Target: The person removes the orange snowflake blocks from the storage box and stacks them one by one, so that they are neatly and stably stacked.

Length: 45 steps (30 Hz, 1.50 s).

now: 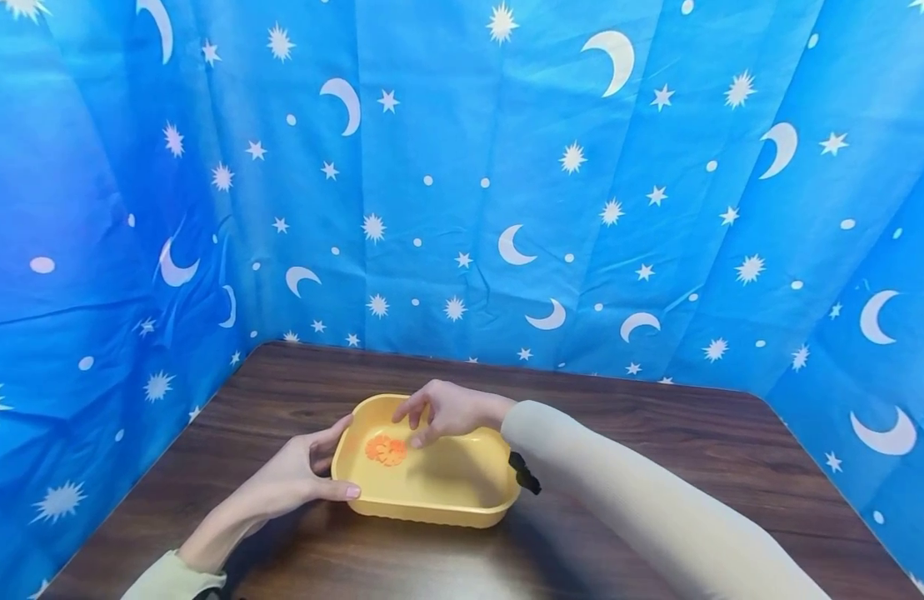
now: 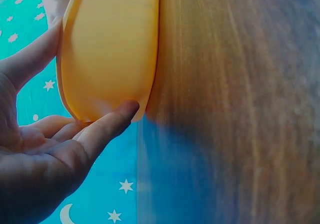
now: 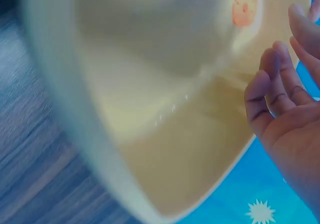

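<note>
A yellow rectangular tub (image 1: 462, 492) with rounded corners is on the wooden table in the head view. My left hand (image 1: 289, 475) grips its left end, thumb at the front corner and fingers around the far side; the left wrist view shows the thumb and fingers spread about the tub's end (image 2: 112, 49). A flat orange flower-shaped piece (image 1: 386, 451) lies on the tub's floor at the left. Over the tub, my right hand (image 1: 450, 410) reaches in from the right, loosely bent fingers holding nothing, its fingertips close to the orange piece (image 3: 245, 7).
The dark wooden table (image 1: 686, 500) extends around the tub. Blue cloth (image 1: 469, 183) printed with white moons and stars hangs behind the table and along both sides. A black strap end (image 1: 525, 473) shows beneath my right sleeve, beside the tub's right end.
</note>
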{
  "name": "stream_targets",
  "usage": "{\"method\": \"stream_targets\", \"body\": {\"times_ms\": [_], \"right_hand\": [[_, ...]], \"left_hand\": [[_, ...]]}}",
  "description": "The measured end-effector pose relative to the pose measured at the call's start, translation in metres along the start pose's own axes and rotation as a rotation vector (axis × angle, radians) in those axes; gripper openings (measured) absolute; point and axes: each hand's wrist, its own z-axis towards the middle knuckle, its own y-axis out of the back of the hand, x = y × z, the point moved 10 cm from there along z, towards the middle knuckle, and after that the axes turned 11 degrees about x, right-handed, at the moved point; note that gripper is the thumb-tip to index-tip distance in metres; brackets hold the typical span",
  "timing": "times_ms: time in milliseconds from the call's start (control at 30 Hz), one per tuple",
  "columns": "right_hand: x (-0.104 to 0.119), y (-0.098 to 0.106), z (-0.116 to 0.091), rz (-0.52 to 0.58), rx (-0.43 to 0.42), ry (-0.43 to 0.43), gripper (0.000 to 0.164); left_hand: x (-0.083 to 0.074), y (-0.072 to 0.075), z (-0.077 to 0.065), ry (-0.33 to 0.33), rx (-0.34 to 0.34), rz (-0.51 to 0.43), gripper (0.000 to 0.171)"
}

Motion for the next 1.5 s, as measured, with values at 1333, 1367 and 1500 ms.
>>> {"method": "stream_targets", "body": {"times_ms": [1333, 1367, 1500], "right_hand": [[-0.007, -0.037, 0.048, -0.189, 0.034, -0.133, 0.034], [-0.007, -0.037, 0.048, -0.192, 0.028, -0.131, 0.033], [-0.007, -0.035, 0.049, -0.207, 0.001, -0.134, 0.034]], "left_hand": [[0.001, -0.001, 0.001, -0.03, 0.024, -0.015, 0.106], [0.001, -0.001, 0.0, -0.025, 0.02, -0.014, 0.106], [0.0, 0.0, 0.001, -0.024, 0.013, -0.014, 0.106]]}}
